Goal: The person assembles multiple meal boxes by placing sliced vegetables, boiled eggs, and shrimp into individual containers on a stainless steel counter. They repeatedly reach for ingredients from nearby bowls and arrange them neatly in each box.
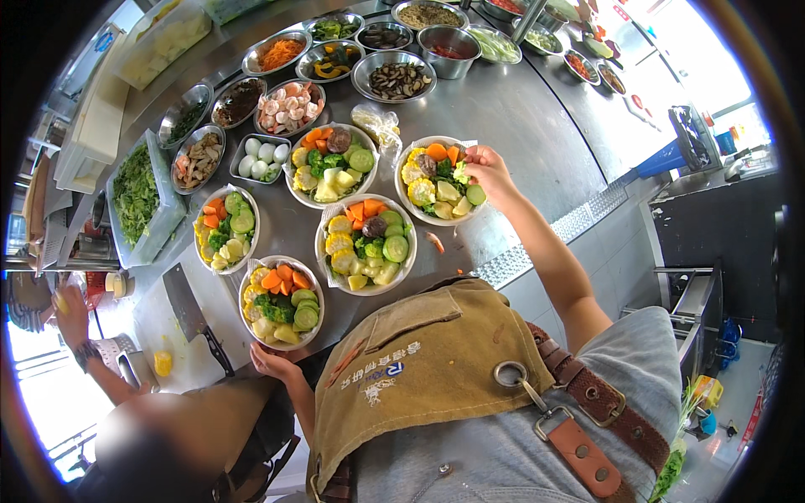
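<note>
My right hand [490,173] reaches over the right-hand bowl [444,220], its fingertips pinching a small pale green piece of vegetable [460,173] above the food. Corn rounds, carrot, broccoli, potato chunks and a brown ball fill that bowl. Below the nearest bowl [283,339], my left hand [272,363] hangs by the table edge, fingers loosely apart and holding nothing. Similar mixed vegetables fill the middle bowl [366,289], the upper bowl [331,204] and the left bowl [256,210]. Cucumber slices [306,317] stand along the nearest bowl's side.
Metal bowls of mushrooms [401,81], shrimp [289,107] and shredded carrot [279,54] line the far side. Left are boiled eggs [262,153] and a tub of greens [137,193]. A cleaver [186,302] lies on a white board [159,314] beside a co-worker's hand [71,314].
</note>
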Demonstrator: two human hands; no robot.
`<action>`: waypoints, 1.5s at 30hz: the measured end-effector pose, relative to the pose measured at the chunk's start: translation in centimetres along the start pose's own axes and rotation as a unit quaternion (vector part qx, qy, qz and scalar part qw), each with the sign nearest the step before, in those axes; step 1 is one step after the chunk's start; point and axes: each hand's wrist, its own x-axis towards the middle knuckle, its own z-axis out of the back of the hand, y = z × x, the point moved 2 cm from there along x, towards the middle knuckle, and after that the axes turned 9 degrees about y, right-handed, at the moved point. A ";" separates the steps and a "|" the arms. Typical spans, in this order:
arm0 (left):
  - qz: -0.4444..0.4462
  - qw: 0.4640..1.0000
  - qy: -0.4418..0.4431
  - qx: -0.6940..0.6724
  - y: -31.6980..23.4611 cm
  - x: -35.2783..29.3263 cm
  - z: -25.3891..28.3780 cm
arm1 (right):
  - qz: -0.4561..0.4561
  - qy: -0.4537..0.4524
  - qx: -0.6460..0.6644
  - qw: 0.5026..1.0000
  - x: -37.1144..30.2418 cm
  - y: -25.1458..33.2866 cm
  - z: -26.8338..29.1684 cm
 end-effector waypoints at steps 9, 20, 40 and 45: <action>0.006 1.000 0.003 0.021 -0.1 -0.1 0.1 | 0.345 0.003 -0.485 0.803 -1.9 -0.1 -2.8; 0.010 1.000 0.006 0.022 -0.5 -0.2 -0.1 | 0.303 -0.048 -0.548 0.778 -1.4 -0.6 -0.5; -0.049 0.997 -0.007 -0.052 -1.0 -1.1 -1.1 | 0.610 -0.029 -0.449 0.652 9.5 31.5 -10.4; -0.054 0.996 -0.021 -0.070 0.0 -1.2 -0.8 | 0.481 0.088 -0.506 0.710 18.9 40.1 -18.3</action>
